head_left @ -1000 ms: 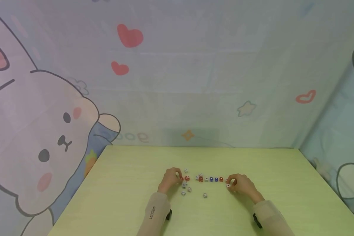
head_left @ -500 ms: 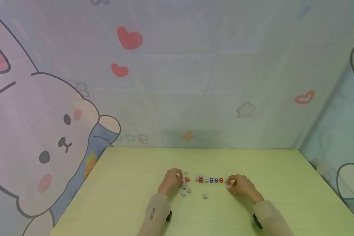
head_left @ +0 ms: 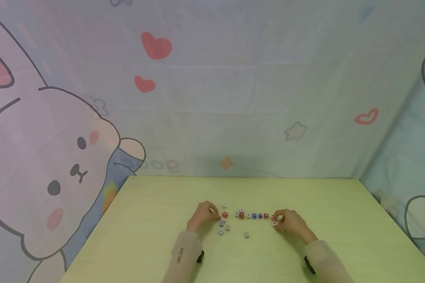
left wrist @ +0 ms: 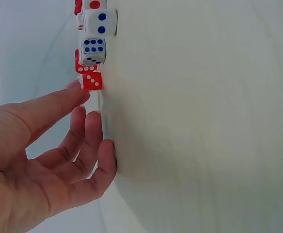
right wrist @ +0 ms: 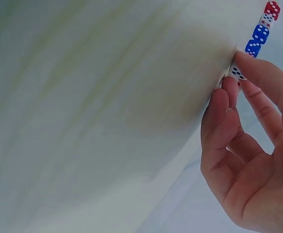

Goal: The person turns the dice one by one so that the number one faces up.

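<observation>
In the head view my left hand (head_left: 202, 214) is beside a small red die (head_left: 218, 218), at the left of a loose group of dice. The left wrist view shows that red die (left wrist: 92, 81), three pips facing the camera, just past the thumb and index tips. My right hand (head_left: 291, 223) pinches a white die (head_left: 274, 223) between thumb and fingers, close in front of the right end of a row. Blue pips show on this white die (right wrist: 237, 73) in the right wrist view, its other sides covered by the fingers.
A row of dice runs across the table (head_left: 163, 196): red (head_left: 241, 215), white (head_left: 248, 216), two blue (head_left: 257, 216), red (head_left: 266, 216), then white. Several white dice (head_left: 228, 228) and a larger red die (head_left: 225, 215) lie near the left hand. One white die (head_left: 246, 235) sits apart in front.
My left hand has drawn slightly left, and the small red die now shows beside its fingertips. The right hand stays in place with the white die. The head view has shifted a little.
</observation>
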### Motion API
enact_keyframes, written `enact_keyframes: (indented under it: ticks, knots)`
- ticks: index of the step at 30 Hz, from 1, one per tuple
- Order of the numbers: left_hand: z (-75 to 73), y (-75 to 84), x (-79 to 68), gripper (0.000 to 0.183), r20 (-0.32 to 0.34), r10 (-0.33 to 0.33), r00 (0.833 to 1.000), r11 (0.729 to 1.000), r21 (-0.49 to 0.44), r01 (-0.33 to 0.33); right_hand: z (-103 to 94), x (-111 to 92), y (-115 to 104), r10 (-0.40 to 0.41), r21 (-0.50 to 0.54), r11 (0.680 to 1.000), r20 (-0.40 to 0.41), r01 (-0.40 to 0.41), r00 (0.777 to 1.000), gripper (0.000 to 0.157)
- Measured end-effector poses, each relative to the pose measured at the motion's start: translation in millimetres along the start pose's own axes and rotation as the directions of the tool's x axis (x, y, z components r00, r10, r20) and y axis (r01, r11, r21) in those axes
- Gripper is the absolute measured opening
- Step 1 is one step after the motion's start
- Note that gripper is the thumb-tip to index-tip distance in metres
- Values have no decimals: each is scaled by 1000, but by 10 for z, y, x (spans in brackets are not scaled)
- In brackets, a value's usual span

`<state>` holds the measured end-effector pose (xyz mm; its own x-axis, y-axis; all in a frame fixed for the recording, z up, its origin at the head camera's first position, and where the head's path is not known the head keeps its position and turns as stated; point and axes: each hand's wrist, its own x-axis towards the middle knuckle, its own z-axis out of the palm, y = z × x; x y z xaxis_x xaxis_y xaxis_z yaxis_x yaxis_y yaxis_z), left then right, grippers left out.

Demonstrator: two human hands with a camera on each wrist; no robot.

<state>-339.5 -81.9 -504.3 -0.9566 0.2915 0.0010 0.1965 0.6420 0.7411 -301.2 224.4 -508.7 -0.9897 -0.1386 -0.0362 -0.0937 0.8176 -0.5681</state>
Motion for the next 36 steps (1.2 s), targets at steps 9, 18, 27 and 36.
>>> enact_keyframes:
  ticks: [9, 18, 27, 36]
  knots:
    - [30, -20, 37, 7, 11, 36, 999, 996, 79, -37, 12, 13, 12, 4, -6, 1000, -1, -4, 1000, 13]
    - [21, 5, 6, 10, 26, -11, 1000, 998, 69, 9, 5, 18, 21, 4, -1, 1000, 3, -4, 1000, 13]
    - [25, 14, -6, 12, 26, -16, 1000, 997, 77, 14, 2, 20, 41, 1, 15, 1000, 9, -1, 1000, 13]
    - [46, 20, -4, 9, 25, -13, 1000, 997, 80, 11, 7, 16, 54, 4, 85, 996, 25, -6, 1000, 12]
